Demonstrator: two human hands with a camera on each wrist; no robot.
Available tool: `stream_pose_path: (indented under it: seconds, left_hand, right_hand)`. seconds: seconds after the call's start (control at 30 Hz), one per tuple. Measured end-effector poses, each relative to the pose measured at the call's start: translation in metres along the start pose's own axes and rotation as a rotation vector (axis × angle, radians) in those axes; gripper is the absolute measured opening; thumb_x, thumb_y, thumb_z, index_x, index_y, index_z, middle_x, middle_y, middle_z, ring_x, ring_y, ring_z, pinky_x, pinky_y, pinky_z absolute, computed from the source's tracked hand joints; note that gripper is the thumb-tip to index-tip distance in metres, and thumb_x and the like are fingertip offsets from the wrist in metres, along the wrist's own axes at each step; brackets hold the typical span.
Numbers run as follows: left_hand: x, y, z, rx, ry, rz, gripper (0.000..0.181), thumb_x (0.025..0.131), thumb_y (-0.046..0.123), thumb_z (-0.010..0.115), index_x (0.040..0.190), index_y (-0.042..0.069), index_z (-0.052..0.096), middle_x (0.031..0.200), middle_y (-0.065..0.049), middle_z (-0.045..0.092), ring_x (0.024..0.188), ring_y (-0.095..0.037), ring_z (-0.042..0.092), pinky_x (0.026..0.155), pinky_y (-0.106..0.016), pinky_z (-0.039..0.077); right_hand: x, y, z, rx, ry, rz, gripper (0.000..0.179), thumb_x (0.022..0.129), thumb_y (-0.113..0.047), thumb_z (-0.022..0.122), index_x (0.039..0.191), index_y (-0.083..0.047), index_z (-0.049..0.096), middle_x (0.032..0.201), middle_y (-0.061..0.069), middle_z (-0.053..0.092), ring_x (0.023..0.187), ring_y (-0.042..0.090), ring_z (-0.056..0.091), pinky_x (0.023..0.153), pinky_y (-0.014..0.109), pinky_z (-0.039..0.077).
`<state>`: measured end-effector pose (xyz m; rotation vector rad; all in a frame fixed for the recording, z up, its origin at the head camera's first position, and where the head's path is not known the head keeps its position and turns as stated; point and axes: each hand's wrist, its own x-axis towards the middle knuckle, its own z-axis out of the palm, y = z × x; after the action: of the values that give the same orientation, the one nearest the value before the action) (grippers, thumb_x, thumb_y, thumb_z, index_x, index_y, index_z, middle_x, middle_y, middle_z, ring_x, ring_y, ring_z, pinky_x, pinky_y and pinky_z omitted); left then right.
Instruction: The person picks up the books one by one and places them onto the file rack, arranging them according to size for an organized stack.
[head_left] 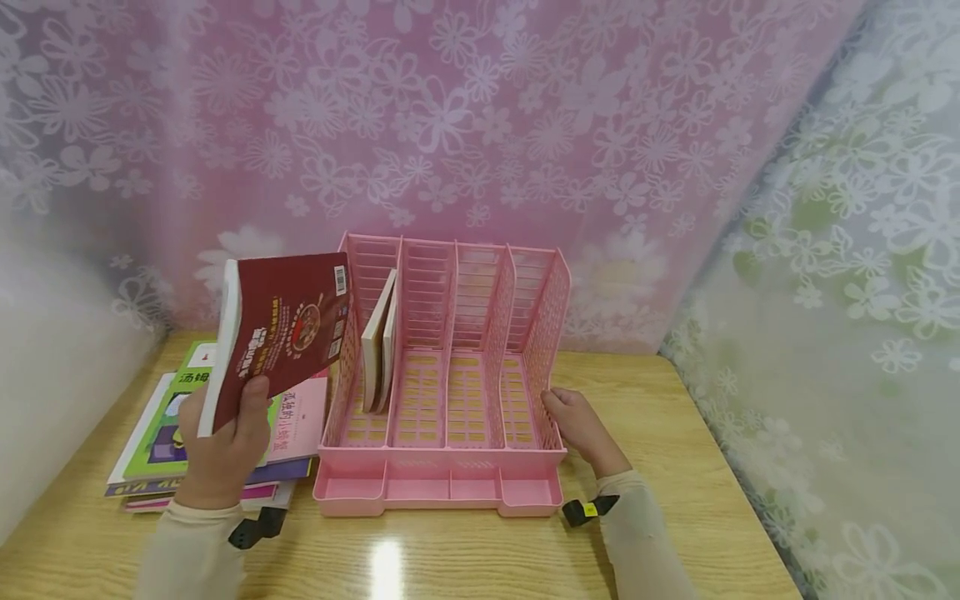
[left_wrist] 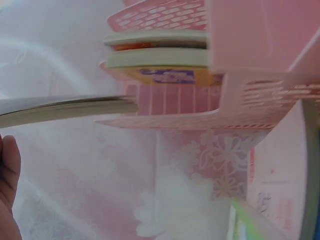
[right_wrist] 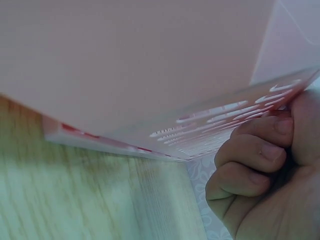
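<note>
A dark red paperback book point(head_left: 288, 329) with a barcode on its back cover is held up in my left hand point(head_left: 225, 446), thumb across the cover. It is tilted, overlapping the left edge of the pink file rack point(head_left: 442, 492) in the head view. In the left wrist view the book's page edge point(left_wrist: 70, 112) points toward the rack's leftmost slot. Two books point(head_left: 378, 346) stand upright in that slot, leaning against its right divider. My right hand point(head_left: 585, 425) grips the rack's right side wall, its fingers point(right_wrist: 250, 150) curled against the slotted panel in the right wrist view.
Left of the rack lies an uneven pile of books, with a green book point(head_left: 161, 442) and a pink book point(head_left: 300, 421) on top. The wooden table point(head_left: 645, 533) backs onto a floral curtain point(head_left: 480, 125), with a patterned wall covering at right.
</note>
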<state>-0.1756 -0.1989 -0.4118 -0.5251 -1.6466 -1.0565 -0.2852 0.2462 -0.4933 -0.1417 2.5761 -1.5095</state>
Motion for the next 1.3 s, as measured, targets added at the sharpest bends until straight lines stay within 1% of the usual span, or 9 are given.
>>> stream_pose_path:
  seconds: [0.17, 0.4, 0.53, 0.67, 0.83, 1.0, 1.17, 1.27, 1.3]
  left_hand:
    - [-0.006, -0.009, 0.007, 0.039, -0.153, 0.011, 0.056, 0.104, 0.042, 0.061, 0.111, -0.012, 0.07, 0.093, -0.026, 0.074, 0.095, 0.008, 0.064, 0.081, -0.01, 0.05]
    - [-0.01, -0.014, 0.012, 0.188, -0.34, -0.062, 0.027, 0.1, 0.022, 0.068, 0.111, -0.003, 0.073, 0.096, -0.017, 0.077, 0.078, -0.026, 0.074, 0.068, -0.025, 0.056]
    - [-0.012, -0.013, 0.014, 0.225, -0.445, -0.176, 0.029, 0.095, 0.011, 0.073, 0.121, -0.002, 0.071, 0.1, -0.017, 0.077, 0.084, -0.032, 0.076, 0.067, -0.042, 0.06]
    - [-0.013, -0.012, 0.015, 0.242, -0.585, -0.317, 0.038, 0.1, 0.021, 0.069, 0.132, 0.001, 0.066, 0.108, -0.018, 0.076, 0.093, -0.037, 0.075, 0.072, -0.054, 0.06]
    - [-0.011, -0.012, 0.017, 0.274, -0.742, -0.485, 0.054, 0.105, 0.038, 0.06, 0.148, 0.006, 0.054, 0.117, -0.021, 0.073, 0.091, -0.032, 0.075, 0.079, -0.056, 0.059]
    - [-0.011, -0.012, 0.019, 0.307, -0.798, -0.563, 0.061, 0.105, 0.045, 0.056, 0.151, 0.005, 0.049, 0.112, -0.022, 0.074, 0.073, -0.018, 0.07, 0.073, -0.05, 0.059]
    - [-0.012, -0.013, 0.021, 0.332, -0.797, -0.564, 0.061, 0.106, 0.046, 0.054, 0.151, 0.006, 0.049, 0.12, -0.023, 0.071, 0.088, -0.027, 0.073, 0.078, -0.055, 0.059]
    - [-0.012, -0.013, 0.023, 0.333, -0.804, -0.574, 0.06, 0.107, 0.047, 0.053, 0.148, 0.004, 0.051, 0.118, -0.022, 0.072, 0.086, -0.026, 0.072, 0.073, -0.05, 0.06]
    - [-0.011, -0.013, 0.024, 0.33, -0.812, -0.591, 0.056, 0.107, 0.047, 0.052, 0.14, 0.002, 0.058, 0.11, -0.021, 0.074, 0.08, -0.025, 0.071, 0.068, -0.047, 0.06]
  right_hand:
    - [0.001, 0.0, 0.0, 0.013, -0.005, 0.0, 0.047, 0.11, -0.034, 0.043, 0.109, 0.004, 0.071, 0.1, 0.014, 0.07, 0.084, 0.022, 0.058, 0.073, 0.032, 0.05]
    - [0.002, -0.002, -0.001, 0.046, -0.026, -0.03, 0.047, 0.11, -0.032, 0.043, 0.103, 0.009, 0.066, 0.09, 0.014, 0.066, 0.072, 0.017, 0.054, 0.063, 0.03, 0.047]
    - [0.001, -0.002, -0.002, 0.084, -0.045, -0.028, 0.045, 0.111, -0.029, 0.043, 0.101, 0.01, 0.064, 0.087, 0.017, 0.066, 0.067, 0.017, 0.053, 0.059, 0.029, 0.047]
    - [0.001, -0.003, -0.002, 0.096, -0.056, -0.023, 0.045, 0.111, -0.028, 0.042, 0.099, 0.01, 0.064, 0.088, 0.019, 0.065, 0.068, 0.019, 0.052, 0.058, 0.03, 0.046]
    - [0.0, -0.005, -0.003, 0.095, -0.066, 0.003, 0.042, 0.111, -0.023, 0.042, 0.099, 0.013, 0.063, 0.091, 0.023, 0.066, 0.07, 0.021, 0.053, 0.059, 0.029, 0.046]
    - [0.001, -0.003, -0.003, 0.109, -0.075, 0.003, 0.042, 0.111, -0.022, 0.041, 0.101, 0.013, 0.063, 0.094, 0.026, 0.066, 0.073, 0.02, 0.057, 0.063, 0.03, 0.051]
    - [0.001, 0.0, -0.002, 0.112, -0.071, -0.01, 0.045, 0.111, -0.028, 0.042, 0.102, 0.01, 0.063, 0.094, 0.02, 0.067, 0.073, 0.017, 0.057, 0.063, 0.029, 0.052]
    - [0.0, 0.0, -0.002, 0.1, -0.052, -0.018, 0.045, 0.11, -0.029, 0.043, 0.101, 0.009, 0.065, 0.09, 0.017, 0.068, 0.07, 0.016, 0.056, 0.061, 0.028, 0.05]
    - [0.001, 0.001, -0.002, 0.098, -0.049, -0.021, 0.045, 0.11, -0.029, 0.043, 0.101, 0.009, 0.065, 0.09, 0.017, 0.068, 0.069, 0.016, 0.056, 0.061, 0.028, 0.05]
